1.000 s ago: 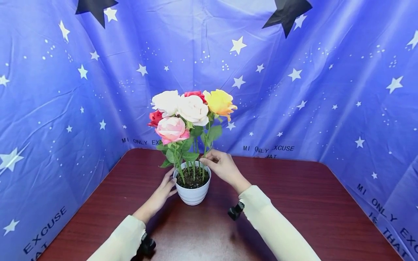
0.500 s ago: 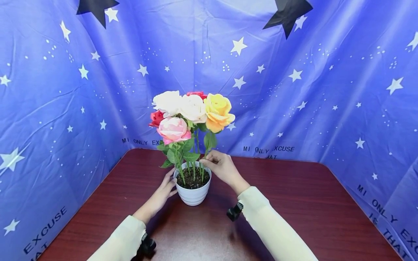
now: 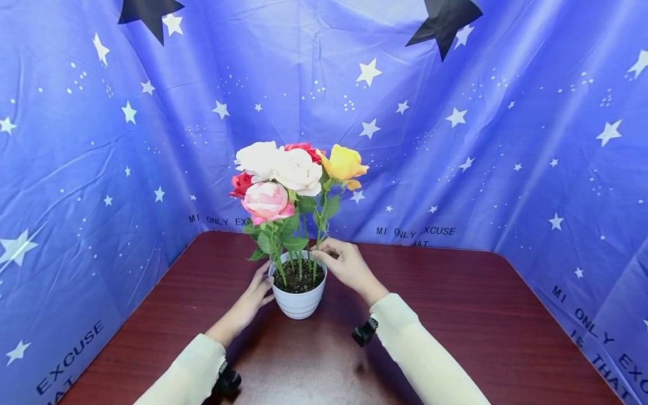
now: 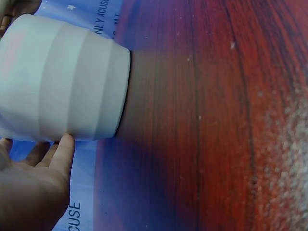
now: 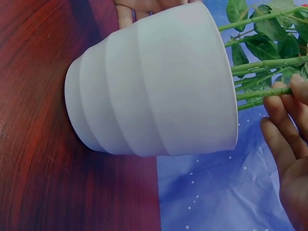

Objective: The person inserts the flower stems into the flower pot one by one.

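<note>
A white ribbed flowerpot [image 3: 298,306] filled with dark soil [image 3: 298,277] stands upright on the table. Several roses rise from it, among them a yellow rose [image 3: 344,162] on the right, a pink rose [image 3: 267,201] in front and a white rose [image 3: 298,171]. My right hand [image 3: 346,263] pinches the yellow rose's green stem [image 5: 269,93] between thumb and fingers, just above the rim. On the opposite side, my left hand [image 3: 253,293] rests its extended fingers against the pot's wall, as the left wrist view also shows.
A dark red wooden table [image 3: 455,315] carries the pot. Blue cloth with white stars [image 3: 506,140] hangs around the back and both sides. Black wrist devices [image 3: 364,332] sit at both cuffs.
The yellow rose has swivelled, first facing me and now turned away to the right. My right hand has shifted slightly lower on the stem. The left hand and pot stay put.
</note>
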A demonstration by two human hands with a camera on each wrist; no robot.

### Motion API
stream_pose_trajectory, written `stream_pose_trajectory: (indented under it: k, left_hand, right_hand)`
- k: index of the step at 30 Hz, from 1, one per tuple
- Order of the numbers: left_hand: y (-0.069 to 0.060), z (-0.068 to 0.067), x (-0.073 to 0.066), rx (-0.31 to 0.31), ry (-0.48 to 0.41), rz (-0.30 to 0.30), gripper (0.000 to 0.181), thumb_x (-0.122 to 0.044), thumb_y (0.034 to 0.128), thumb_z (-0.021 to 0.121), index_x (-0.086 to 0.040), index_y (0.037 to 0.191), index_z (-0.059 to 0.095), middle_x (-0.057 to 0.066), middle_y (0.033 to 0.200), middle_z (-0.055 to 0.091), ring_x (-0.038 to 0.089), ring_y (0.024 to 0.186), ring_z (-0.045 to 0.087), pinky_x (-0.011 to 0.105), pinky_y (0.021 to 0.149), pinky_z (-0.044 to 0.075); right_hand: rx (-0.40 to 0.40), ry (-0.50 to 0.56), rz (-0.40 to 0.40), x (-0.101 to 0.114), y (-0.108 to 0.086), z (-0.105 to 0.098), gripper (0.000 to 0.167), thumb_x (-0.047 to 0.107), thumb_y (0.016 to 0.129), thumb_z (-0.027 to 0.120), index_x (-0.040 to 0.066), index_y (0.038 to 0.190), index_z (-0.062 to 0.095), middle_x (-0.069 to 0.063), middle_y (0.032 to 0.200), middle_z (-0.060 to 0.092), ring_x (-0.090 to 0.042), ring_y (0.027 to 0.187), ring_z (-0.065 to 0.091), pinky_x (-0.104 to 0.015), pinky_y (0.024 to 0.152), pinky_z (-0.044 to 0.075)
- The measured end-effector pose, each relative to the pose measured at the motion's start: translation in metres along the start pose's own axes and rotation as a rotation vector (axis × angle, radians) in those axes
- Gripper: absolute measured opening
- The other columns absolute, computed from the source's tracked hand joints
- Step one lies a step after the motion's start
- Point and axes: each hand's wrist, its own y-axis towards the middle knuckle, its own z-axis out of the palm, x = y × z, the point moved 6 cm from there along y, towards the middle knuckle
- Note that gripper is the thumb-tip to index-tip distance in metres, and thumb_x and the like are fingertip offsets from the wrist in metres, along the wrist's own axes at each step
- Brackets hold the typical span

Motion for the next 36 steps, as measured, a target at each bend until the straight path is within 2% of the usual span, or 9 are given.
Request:
stream_pose_trajectory:
  k: [5,9,16,24,32,36]
  left_hand:
    - [0.001,-0.001,0.001,0.001,0.002,-0.002,0.058,-0.024,0.1098,0.034,-0.01,0.16,0.01,0.03,0.154,0.015,0.047,0.144,0.017,0.062,0.113,0.026]
    - [-0.001,-0.001,0.0,-0.006,0.009,-0.002,0.058,-0.023,0.1096,0.034,-0.009,0.16,0.009,0.03,0.155,0.015,0.048,0.144,0.017,0.062,0.113,0.026]
    - [-0.002,-0.002,0.0,-0.006,0.004,0.003,0.058,-0.023,0.1098,0.034,-0.009,0.16,0.009,0.03,0.157,0.014,0.048,0.144,0.017,0.062,0.113,0.026]
    - [0.0,-0.003,0.001,-0.013,0.003,0.006,0.057,-0.022,0.1099,0.034,-0.009,0.16,0.01,0.029,0.154,0.017,0.048,0.144,0.017,0.062,0.113,0.026]
    - [0.001,-0.002,0.003,-0.013,0.003,0.005,0.057,-0.022,0.1098,0.034,-0.009,0.16,0.011,0.03,0.152,0.02,0.048,0.143,0.019,0.062,0.113,0.027]
    - [0.001,-0.002,0.003,-0.013,0.002,0.007,0.057,-0.021,0.1095,0.034,-0.008,0.16,0.01,0.03,0.153,0.019,0.048,0.143,0.019,0.063,0.113,0.027]
  right_hand:
    - [-0.031,-0.046,-0.007,-0.001,0.0,-0.002,0.005,0.021,0.094,0.073,0.015,0.093,0.075,0.007,0.083,0.071,-0.007,0.074,0.064,-0.027,0.066,0.053]
    - [-0.051,-0.043,0.005,-0.004,-0.001,-0.003,0.007,0.019,0.093,0.074,0.014,0.089,0.073,0.007,0.082,0.07,-0.008,0.071,0.063,-0.026,0.064,0.051]
    - [-0.027,-0.003,0.023,-0.002,-0.002,0.004,0.009,0.021,0.092,0.075,0.017,0.085,0.07,0.009,0.077,0.065,-0.008,0.067,0.057,-0.025,0.058,0.046]
    - [-0.013,-0.032,0.042,-0.001,0.001,0.009,0.014,0.023,0.091,0.076,0.02,0.083,0.066,0.01,0.074,0.062,-0.008,0.066,0.055,-0.025,0.057,0.045]
    - [-0.017,-0.071,0.051,-0.002,0.003,0.005,0.012,0.029,0.091,0.077,0.021,0.084,0.071,0.012,0.073,0.064,-0.007,0.066,0.058,-0.026,0.058,0.047]
    - [-0.021,-0.049,0.059,-0.004,0.003,0.004,0.011,0.031,0.09,0.077,0.021,0.091,0.076,0.012,0.081,0.069,-0.006,0.072,0.064,-0.027,0.063,0.052]
